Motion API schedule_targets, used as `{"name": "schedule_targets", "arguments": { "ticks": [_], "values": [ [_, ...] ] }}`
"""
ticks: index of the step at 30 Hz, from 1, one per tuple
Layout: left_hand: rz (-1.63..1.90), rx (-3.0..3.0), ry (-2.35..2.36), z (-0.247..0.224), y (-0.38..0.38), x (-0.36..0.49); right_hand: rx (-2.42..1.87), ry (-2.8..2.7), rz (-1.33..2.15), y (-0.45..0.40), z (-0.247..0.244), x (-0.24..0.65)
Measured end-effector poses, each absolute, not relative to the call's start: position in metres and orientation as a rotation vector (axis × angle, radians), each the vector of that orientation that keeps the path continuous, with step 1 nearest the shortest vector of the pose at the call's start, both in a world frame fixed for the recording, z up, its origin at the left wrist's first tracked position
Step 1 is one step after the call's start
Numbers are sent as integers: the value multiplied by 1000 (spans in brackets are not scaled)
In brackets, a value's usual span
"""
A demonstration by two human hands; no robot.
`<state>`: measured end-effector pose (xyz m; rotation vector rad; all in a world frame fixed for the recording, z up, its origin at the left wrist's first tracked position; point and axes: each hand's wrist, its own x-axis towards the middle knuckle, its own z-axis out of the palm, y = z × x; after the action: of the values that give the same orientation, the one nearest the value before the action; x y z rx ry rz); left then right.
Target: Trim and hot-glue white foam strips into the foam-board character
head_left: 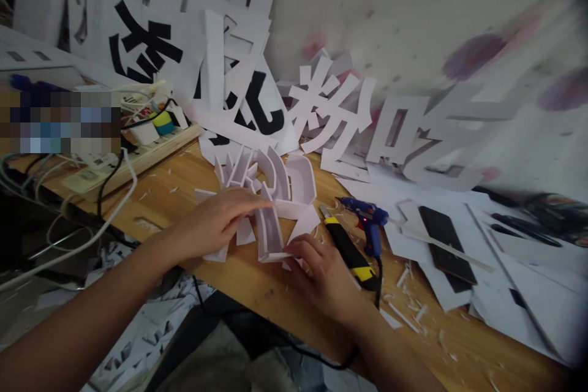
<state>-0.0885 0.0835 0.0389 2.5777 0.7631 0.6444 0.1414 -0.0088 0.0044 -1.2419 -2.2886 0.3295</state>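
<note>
A white three-dimensional character of foam board or card (272,234), with raised side walls and an open top, lies near the table's front edge. My left hand (223,220) reaches over it from the left, its fingers close together and the fingertips on an inner wall. At the near right corner my right hand (324,269) has curled fingers and pinches the end of a wall strip. The left thumb is mostly hidden. Just right of the character lie a black and yellow utility knife (346,248) and a blue glue gun (367,215) with a small red light.
Cut-out white characters (335,104) lean against the patterned curtain behind. A power strip (151,147) with plugs and cables runs along the left. Paper sheets, a dark flat block (448,245) and white scraps (413,312) lie on the right. A black cable hangs along the front edge.
</note>
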Motion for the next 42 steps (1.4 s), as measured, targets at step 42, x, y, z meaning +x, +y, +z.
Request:
{"name": "schedule_targets", "arguments": {
  "ticks": [42],
  "values": [
    [695,2907,1197,0,18,-70,-1011,-2386,112,3,-1,139]
  ]
}}
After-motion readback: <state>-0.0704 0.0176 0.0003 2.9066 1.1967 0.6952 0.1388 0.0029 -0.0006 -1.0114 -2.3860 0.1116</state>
